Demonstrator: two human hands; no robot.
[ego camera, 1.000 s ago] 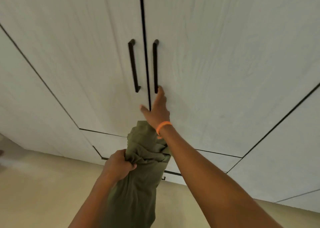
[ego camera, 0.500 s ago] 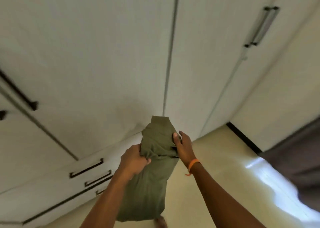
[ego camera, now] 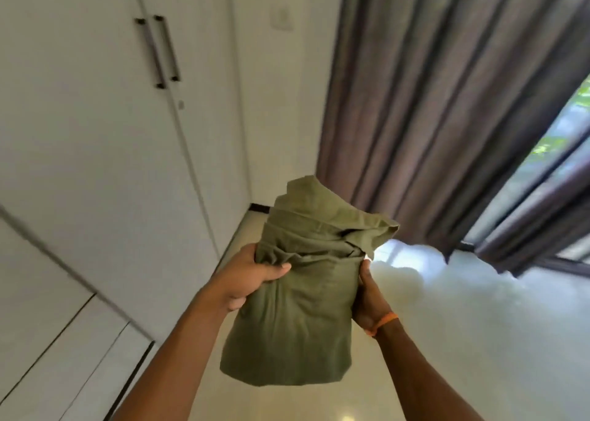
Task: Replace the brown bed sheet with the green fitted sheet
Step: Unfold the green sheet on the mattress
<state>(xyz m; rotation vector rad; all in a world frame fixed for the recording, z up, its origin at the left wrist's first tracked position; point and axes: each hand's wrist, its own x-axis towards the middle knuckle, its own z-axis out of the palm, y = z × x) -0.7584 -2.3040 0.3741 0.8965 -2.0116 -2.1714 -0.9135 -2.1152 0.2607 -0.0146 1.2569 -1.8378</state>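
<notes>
The folded green fitted sheet (ego camera: pixel 300 296) hangs in front of me as a bunched, olive bundle above the floor. My left hand (ego camera: pixel 252 277) grips its left side, thumb curled over the front folds. My right hand (ego camera: pixel 367 299), with an orange band at the wrist, holds its right edge from the side and behind. Neither the bed nor the brown sheet is in view.
White wardrobe doors (ego camera: pixel 95 133) with dark bar handles (ego camera: pixel 159 50) fill the left side, with drawers below them. A grey-purple curtain (ego camera: pixel 447 101) hangs at the right in front of a bright window (ego camera: pixel 562 127). Glossy cream floor (ego camera: pixel 479 340) stretches ahead and right.
My right hand left the wardrobe door and took hold of the sheet's right edge. The view swung right from the wardrobe toward the curtain and window, with the sheet carried along.
</notes>
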